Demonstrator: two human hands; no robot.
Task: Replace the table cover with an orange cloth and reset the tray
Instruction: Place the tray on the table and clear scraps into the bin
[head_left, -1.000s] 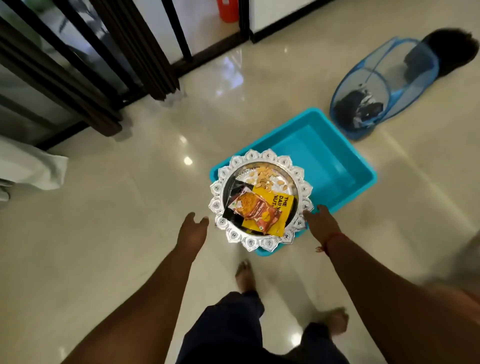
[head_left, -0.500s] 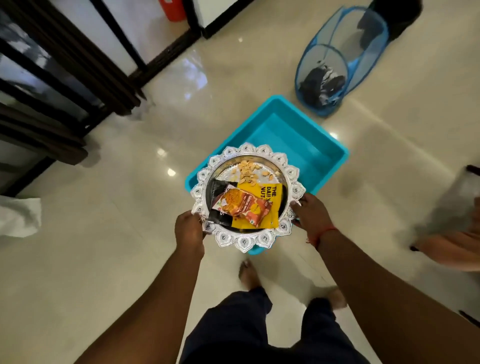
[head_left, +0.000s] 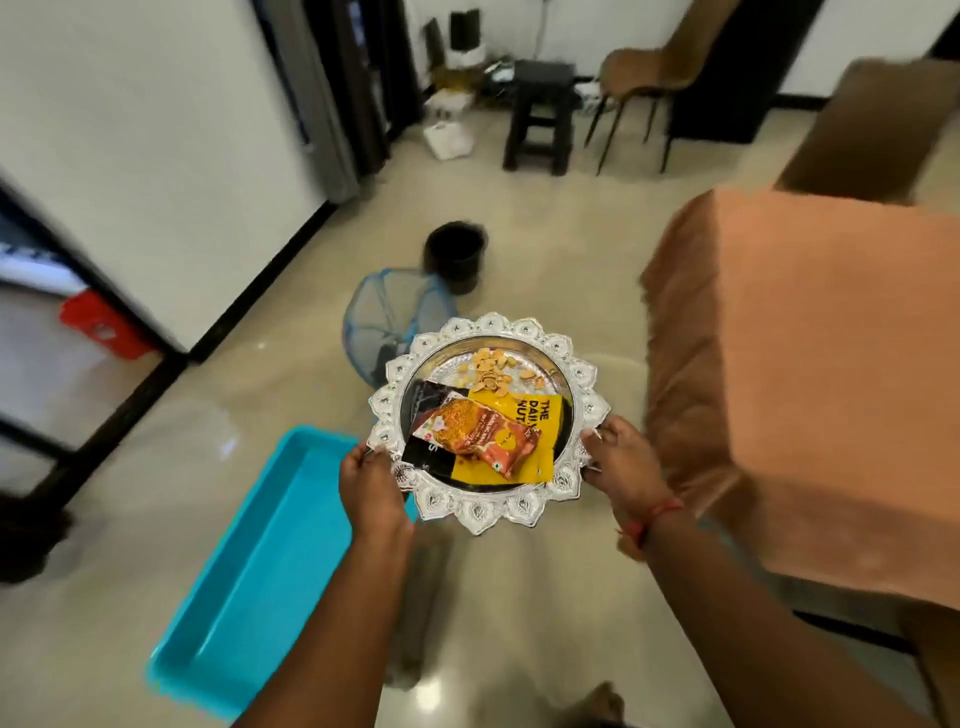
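I hold a round silver tray (head_left: 524, 514) with a scalloped rim in the air at the middle of the view. My left hand (head_left: 366, 478) grips its left rim and my right hand (head_left: 621, 462) grips its right rim. On the tray lie a yellow nut packet (head_left: 524, 415), an orange-red snack packet (head_left: 480, 434), a black packet (head_left: 423, 452) and several loose nuts (head_left: 491, 371). To the right stands the table draped in the orange cloth (head_left: 831, 374), its near corner beside my right hand.
A turquoise plastic tub (head_left: 249, 582) lies on the shiny floor at lower left. A blue mesh hamper (head_left: 384, 317) and a black bin (head_left: 456, 252) lie beyond the tray. A black stool (head_left: 540, 130) and brown chair (head_left: 649, 67) stand at the back.
My hands took hold of the tray over the turquoise tub and lifted it. My view swung right, so the orange-covered table is now beside the tray.
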